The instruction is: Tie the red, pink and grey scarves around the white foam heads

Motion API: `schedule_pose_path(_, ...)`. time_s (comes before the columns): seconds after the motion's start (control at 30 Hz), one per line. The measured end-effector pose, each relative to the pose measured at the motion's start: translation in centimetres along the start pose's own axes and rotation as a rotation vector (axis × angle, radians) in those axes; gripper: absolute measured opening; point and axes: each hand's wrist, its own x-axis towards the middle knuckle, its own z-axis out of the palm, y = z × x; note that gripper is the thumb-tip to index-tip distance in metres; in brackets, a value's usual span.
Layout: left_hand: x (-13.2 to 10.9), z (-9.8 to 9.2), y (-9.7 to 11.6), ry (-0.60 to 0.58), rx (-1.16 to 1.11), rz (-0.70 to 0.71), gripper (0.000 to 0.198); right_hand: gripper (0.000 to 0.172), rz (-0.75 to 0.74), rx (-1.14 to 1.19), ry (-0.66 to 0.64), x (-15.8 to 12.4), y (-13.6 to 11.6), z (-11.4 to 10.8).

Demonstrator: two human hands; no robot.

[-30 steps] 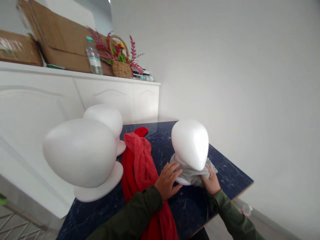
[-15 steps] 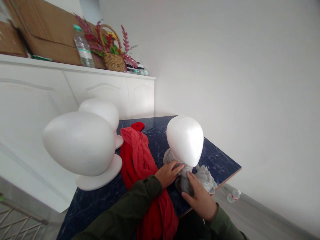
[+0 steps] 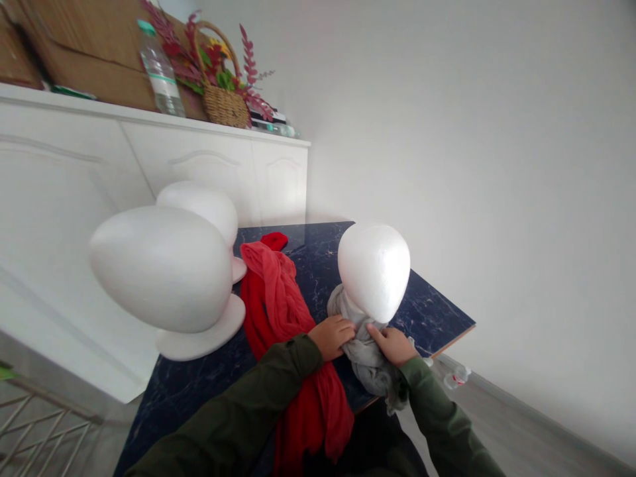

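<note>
A white foam mannequin head stands near the right end of the dark blue marbled table. Around its neck is a grey scarf, whose loose part hangs over the front edge. My left hand is closed on the scarf at the left of the neck, fingers curled in the cloth. On the other side, my right hand grips the scarf just below the head, thumb pressed near the neck. Red scarves lie in a long heap left of my hands, partly under my left forearm.
Two more white mannequin heads stand at the left, the nearer one large in front of the other. Behind is a white cabinet bearing a bottle, a flower basket and cardboard. A plastic bottle lies on the floor.
My right hand has moved up and closed on the scarf near the neck. The grey cloth that lay bunched at the right now hangs lower in front. The view has tilted slightly.
</note>
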Motion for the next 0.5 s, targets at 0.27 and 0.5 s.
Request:
schedule_pose_path(0.27,-0.5,-0.2,-0.9,0.149,-0.006,-0.191,0.023,0.034,0.112,0.662,0.404,1.7,2.5,0.2)
schedule_pose_path(0.5,-0.7,-0.5,-2.2,0.468,-0.464,-0.434,0.021,0.037,0.06,1.153,0.266,4.3,5.9,-0.1)
